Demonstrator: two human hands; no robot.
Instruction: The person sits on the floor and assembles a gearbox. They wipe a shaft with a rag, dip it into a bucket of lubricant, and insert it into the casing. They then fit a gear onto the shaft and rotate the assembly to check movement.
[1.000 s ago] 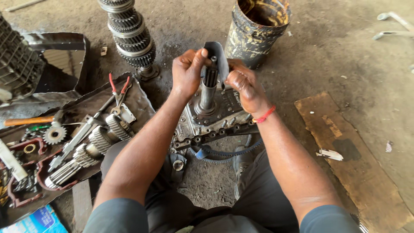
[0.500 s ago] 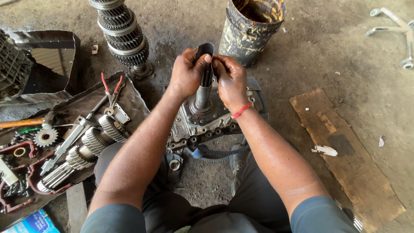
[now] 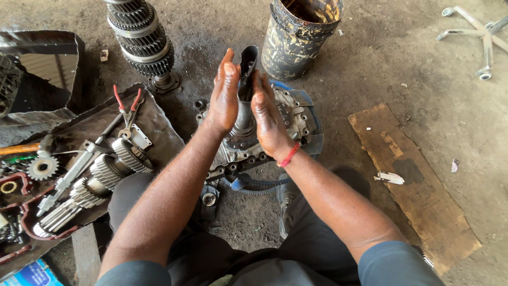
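Both hands stand upright with flat palms facing each other and fingers straight, pressed against the two sides of a dark metal sleeve (image 3: 247, 79) that rises from the middle of a gearbox housing (image 3: 288, 119). The left hand (image 3: 224, 92) lies against the sleeve's left side, fingers stretched toward the far end; the right hand (image 3: 264, 114) lies against its right side, a little nearer, with a red band (image 3: 288, 155) around the wrist. Neither hand curls round the sleeve: it is sandwiched between the palms, its open top showing just above the fingertips. The housing sits on the dirty concrete floor (image 3: 402, 63) in the middle of the scene, between the person's knees and a stained black bucket (image 3: 296, 34) at the far side. A blue-and-black belt (image 3: 254, 182) loops under the housing's near edge. To the far left of the hands a tall stacked gear shaft (image 3: 142, 39) stands upright on the floor. At the left, on a dark sheet (image 3: 159, 127), lie red-handled pliers (image 3: 127, 103), a second gear shaft (image 3: 100, 175) lying on its side, and a small loose sprocket (image 3: 42, 167). To the right a flat piece of brown cardboard (image 3: 418, 180) rests on the floor, well apart from the hands.
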